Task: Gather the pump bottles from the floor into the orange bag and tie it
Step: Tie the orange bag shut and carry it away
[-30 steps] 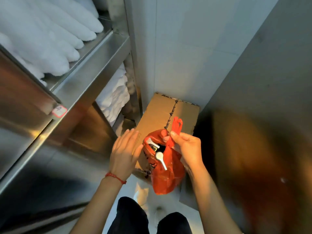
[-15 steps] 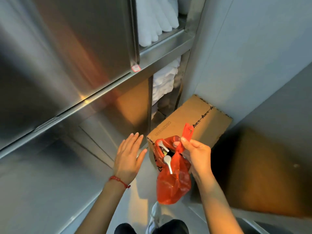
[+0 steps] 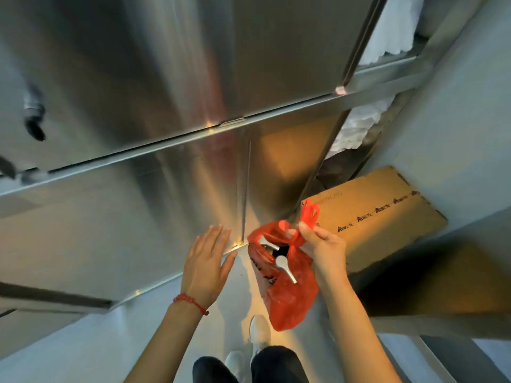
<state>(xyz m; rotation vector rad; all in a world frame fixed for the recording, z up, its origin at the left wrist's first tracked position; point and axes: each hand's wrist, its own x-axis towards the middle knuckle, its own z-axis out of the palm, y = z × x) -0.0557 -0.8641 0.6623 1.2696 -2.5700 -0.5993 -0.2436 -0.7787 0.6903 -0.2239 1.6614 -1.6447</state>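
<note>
**Holding the loaded bag up by one handle, knot not yet made**

Pinching one handle loop of the orange bag [image 3: 287, 297], the right hand [image 3: 322, 248] is closed on the plastic and carries the bag in mid-air above the floor [image 3: 226, 322], just in front of the cardboard box [image 3: 384, 217]. Left hand [image 3: 206, 265] is open, fingers spread, holding nothing, close beside the bag mouth but not touching it.

Pump bottles [image 3: 284, 265] sit inside the bag: two white pump heads poke out of the open mouth.

Handling, as a judgement: thin film, soft and slippery, sags under the load; the bottles look like rigid plastic, and the bag hangs straight as if moderately weighted. The spouts could snag or poke the film. Best hold is the two handle loops, gathered above the pump heads so they clear the knot.

Hard to make out: the second handle is not clearly visible, probably bunched near the right fingers. Bottle count and bodies hidden by the film. Whether any bottles remain on the floor can't be told; legs and a white shoe [image 3: 260, 331] block part of it. Steel cabinet [image 3: 138, 106] at left is motion-blurred.
</note>
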